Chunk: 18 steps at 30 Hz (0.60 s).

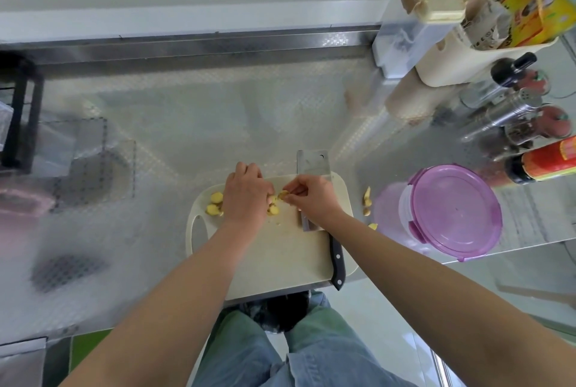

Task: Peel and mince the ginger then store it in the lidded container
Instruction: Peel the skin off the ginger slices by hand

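Embossed steel counter (187,121): over a cream cutting board (280,255), left hand (246,196) and right hand (314,199) pinched ginger slices (216,198); purple-lidded container (452,212) at 3 o'clock.

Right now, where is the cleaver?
In the head view, the cleaver lies along the right side of the cutting board, partly under the right hand pinching a ginger slice, handle toward the person; the purple-lidded container stands to its right.

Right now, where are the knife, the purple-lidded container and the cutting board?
knife (338,262): head view, black handle.
purple-lidded container (455,212): head view, lid's middle.
cutting board (280,255): head view, bare near part.
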Motion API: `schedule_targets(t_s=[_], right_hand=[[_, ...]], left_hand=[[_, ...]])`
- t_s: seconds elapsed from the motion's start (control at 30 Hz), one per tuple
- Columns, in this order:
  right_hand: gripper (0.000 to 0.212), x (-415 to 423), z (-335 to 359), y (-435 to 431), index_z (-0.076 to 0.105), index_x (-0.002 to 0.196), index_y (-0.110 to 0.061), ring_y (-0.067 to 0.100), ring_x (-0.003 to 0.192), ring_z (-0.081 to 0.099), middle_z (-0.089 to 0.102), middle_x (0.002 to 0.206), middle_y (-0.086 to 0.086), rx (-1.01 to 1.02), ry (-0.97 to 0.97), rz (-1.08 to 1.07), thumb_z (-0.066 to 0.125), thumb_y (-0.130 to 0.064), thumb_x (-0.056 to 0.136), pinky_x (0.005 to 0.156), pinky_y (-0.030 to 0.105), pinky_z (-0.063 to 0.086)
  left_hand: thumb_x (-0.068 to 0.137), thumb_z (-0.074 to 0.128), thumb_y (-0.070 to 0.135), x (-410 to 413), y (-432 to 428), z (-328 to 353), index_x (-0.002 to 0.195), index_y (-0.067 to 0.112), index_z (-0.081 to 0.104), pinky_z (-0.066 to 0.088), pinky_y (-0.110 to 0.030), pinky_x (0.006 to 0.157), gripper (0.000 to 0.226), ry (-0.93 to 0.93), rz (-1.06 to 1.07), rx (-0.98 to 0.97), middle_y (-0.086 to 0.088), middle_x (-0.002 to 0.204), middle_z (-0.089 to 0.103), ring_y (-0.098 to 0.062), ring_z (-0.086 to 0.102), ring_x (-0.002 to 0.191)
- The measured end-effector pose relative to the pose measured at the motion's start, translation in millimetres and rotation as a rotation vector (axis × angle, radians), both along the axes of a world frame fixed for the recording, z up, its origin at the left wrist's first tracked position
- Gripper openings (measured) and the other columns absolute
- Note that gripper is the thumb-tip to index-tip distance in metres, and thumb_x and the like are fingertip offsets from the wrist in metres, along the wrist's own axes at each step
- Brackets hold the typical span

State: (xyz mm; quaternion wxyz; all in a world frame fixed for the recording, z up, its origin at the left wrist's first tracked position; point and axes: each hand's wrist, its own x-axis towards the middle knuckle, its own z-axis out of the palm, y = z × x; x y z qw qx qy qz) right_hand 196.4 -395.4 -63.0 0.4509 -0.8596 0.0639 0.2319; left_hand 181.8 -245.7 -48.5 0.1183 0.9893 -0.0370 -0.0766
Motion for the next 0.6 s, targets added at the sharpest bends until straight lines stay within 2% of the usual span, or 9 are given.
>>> schedule_targets(t_s=[0.13, 0.23, 0.37, 0.47, 0.6], right_hand=[[0.016, 3, 0, -3, 0.067, 0.078, -0.025, 0.016, 0.082, 0.069, 0.072, 0.081, 0.000, -0.001, 0.002, -0.007, 0.079, -0.014, 0.077, 0.084, 0.036, 0.057], [0.014, 4, 2, -4, 0.068, 0.079, -0.022, 0.015, 0.081, 0.068, 0.071, 0.081, 0.001, 0.009, 0.022, 0.008, 0.078, -0.013, 0.079, 0.084, 0.032, 0.056], [0.009, 4, 4, -1, 0.073, 0.089, -0.013, 0.008, 0.078, 0.064, 0.071, 0.085, 0.000, 0.011, 0.042, 0.042, 0.075, -0.012, 0.080, 0.079, 0.021, 0.053], [0.010, 5, 5, 2, 0.072, 0.089, -0.010, 0.006, 0.071, 0.062, 0.070, 0.082, -0.001, 0.049, 0.034, 0.034, 0.075, -0.008, 0.080, 0.076, 0.022, 0.053], [0.022, 5, 7, 8, 0.071, 0.102, -0.011, 0.007, 0.072, 0.062, 0.072, 0.086, 0.002, 0.043, -0.002, 0.048, 0.074, -0.008, 0.081, 0.077, 0.020, 0.053]], left_hand=[[0.084, 0.069, 0.024, 6, -2, 1, 0.093, 0.025, 0.074, 0.030, -0.026, 0.078, 0.011, 0.054, -0.075, 0.069, 0.002, 0.098, 0.055, -0.023, 0.044, 0.102], [0.085, 0.068, 0.024, 8, -2, -1, 0.094, 0.024, 0.073, 0.033, -0.026, 0.083, 0.010, 0.075, -0.078, 0.044, 0.002, 0.099, 0.055, -0.022, 0.043, 0.104], [0.085, 0.069, 0.027, 10, 7, -1, 0.088, 0.025, 0.074, 0.031, -0.024, 0.077, 0.007, 0.071, 0.055, -0.104, 0.006, 0.084, 0.058, -0.019, 0.044, 0.098], [0.084, 0.070, 0.024, 11, 10, 1, 0.088, 0.023, 0.075, 0.036, -0.029, 0.079, 0.007, 0.081, 0.156, -0.259, 0.013, 0.069, 0.044, -0.019, 0.048, 0.094], [0.088, 0.065, 0.029, 13, 9, -3, 0.094, 0.026, 0.074, 0.031, -0.030, 0.081, 0.011, 0.107, 0.127, -0.302, 0.006, 0.083, 0.065, -0.020, 0.050, 0.097]])
